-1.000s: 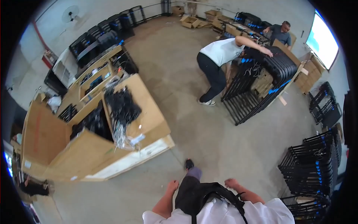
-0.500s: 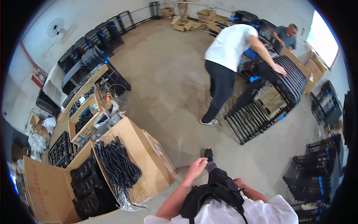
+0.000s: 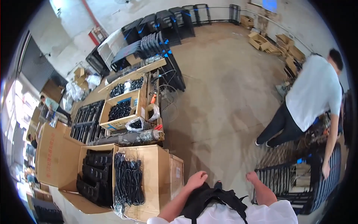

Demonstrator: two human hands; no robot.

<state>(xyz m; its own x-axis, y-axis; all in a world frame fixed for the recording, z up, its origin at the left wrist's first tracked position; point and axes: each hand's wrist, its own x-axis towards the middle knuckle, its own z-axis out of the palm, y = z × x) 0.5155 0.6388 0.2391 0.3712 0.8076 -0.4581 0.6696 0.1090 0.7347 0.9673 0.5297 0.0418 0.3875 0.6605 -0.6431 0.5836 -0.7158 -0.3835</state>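
My left hand point(image 3: 197, 180) is held low in front of my body, fingers loosely curled, with nothing visible in it. Off to the right, my right hand point(image 3: 252, 177) is closed into a loose fist, and no object shows there. Neither hand touches anything. Nearest to the left one is an open cardboard box point(image 3: 166, 179) holding a bundle of black cables point(image 3: 128, 181) on its flap and black molded plastic parts point(image 3: 95, 175) inside. Close to the right hand stands a row of black metal frames point(image 3: 276, 179).
Behind the box, a workbench bears wooden bins of small black parts point(image 3: 120, 109) and a wrapped grey roll point(image 3: 126, 138). Black frames point(image 3: 164, 22) line the far wall. A co-worker point(image 3: 309, 97) in a white shirt reaches toward the frames at right. Cardboard boxes point(image 3: 259, 41) lie at the back.
My view has turned left, so the workbench and box sit more centrally and the co-worker is farther right. My hands have moved apart; the right one now extends forward.
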